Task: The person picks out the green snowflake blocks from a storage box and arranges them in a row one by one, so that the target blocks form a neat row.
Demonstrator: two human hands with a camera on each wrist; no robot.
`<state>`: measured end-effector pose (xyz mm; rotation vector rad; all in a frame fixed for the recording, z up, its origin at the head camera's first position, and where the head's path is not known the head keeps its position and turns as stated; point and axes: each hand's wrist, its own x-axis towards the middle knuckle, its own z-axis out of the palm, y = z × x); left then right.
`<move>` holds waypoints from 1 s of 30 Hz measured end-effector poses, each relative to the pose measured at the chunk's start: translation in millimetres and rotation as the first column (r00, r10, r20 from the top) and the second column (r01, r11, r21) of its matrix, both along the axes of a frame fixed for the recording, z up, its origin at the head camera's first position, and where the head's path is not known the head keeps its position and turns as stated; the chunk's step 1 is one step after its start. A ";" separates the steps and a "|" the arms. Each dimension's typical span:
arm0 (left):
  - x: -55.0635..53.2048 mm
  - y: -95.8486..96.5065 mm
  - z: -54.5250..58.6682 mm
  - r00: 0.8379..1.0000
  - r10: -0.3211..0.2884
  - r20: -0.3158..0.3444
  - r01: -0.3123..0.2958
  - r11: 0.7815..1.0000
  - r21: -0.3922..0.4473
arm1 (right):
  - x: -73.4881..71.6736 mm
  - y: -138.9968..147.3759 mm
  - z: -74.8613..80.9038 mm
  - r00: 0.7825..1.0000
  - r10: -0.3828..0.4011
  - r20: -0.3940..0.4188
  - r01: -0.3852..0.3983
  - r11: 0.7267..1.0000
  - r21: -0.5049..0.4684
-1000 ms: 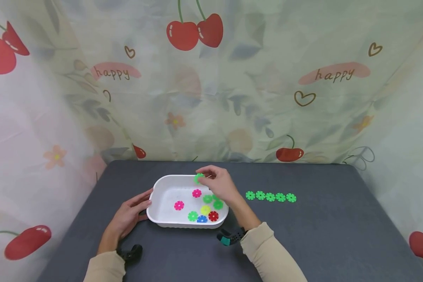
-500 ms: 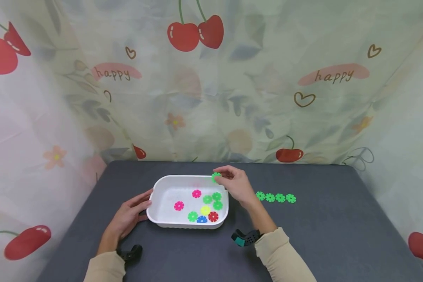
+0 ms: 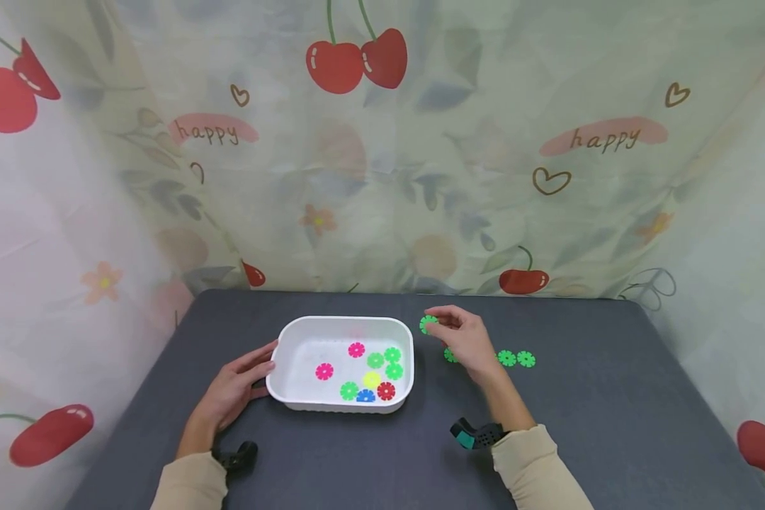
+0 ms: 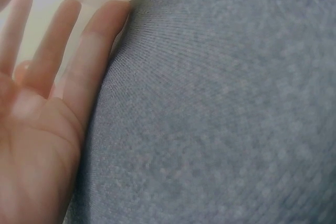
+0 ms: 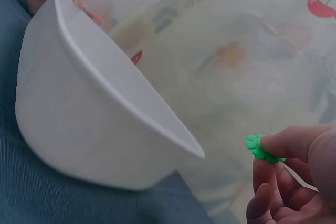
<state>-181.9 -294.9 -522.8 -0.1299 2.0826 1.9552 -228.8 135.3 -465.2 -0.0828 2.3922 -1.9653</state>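
My left hand (image 3: 229,389) holds the left end of a white plastic tray (image 3: 331,407), its digits at the rim and outer wall. In the left wrist view, fairly straight fingers (image 4: 86,72) meet the tray's side. A green notched snowflake disc (image 3: 428,324) is pinched between thumb and fingers of my right hand (image 3: 468,343), just beyond the tray's right end. The right wrist view shows this disc (image 5: 257,145) raised above the tabletop. Inside the tray lie loose discs: pink (image 3: 324,372), green (image 3: 348,391), yellow (image 3: 372,380), blue (image 3: 365,396) and red (image 3: 386,391).
Right of the tray, a row of green discs (image 3: 506,358) lies on the dark grey table (image 3: 580,425). My right hand covers part of that row. A printed cherry curtain (image 3: 382,177) surrounds the table's back and sides.
My right hand has carried the green disc rightward, from over the tray to past its right rim. It now hides the row's middle discs. Left hand and tray stay put.
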 end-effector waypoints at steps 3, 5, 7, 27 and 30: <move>0.1 0.0 -0.3 1.000 0.005 0.004 -0.005 1.000 -0.002 | -0.4 14.4 -6.7 1.000 -0.014 0.021 0.014 1.000 0.008; 0.3 -0.2 -0.4 1.000 0.009 0.008 -0.009 1.000 -0.002 | -0.5 24.4 -10.6 0.999 -0.018 0.032 0.018 1.000 0.012; 0.3 -0.2 0.1 1.000 0.010 0.012 -0.010 1.000 -0.004 | -0.1 34.6 -12.9 0.999 -0.021 0.037 0.021 1.000 0.017; -1.4 2.1 1.2 1.000 -0.001 0.006 0.001 1.000 -0.006 | 22.5 134.0 -21.0 0.983 -0.183 0.013 0.179 0.972 0.151; -0.5 2.0 2.0 1.000 0.004 0.003 -0.004 1.000 -0.001 | 23.7 144.4 -22.8 0.981 -0.192 0.003 0.188 0.965 0.180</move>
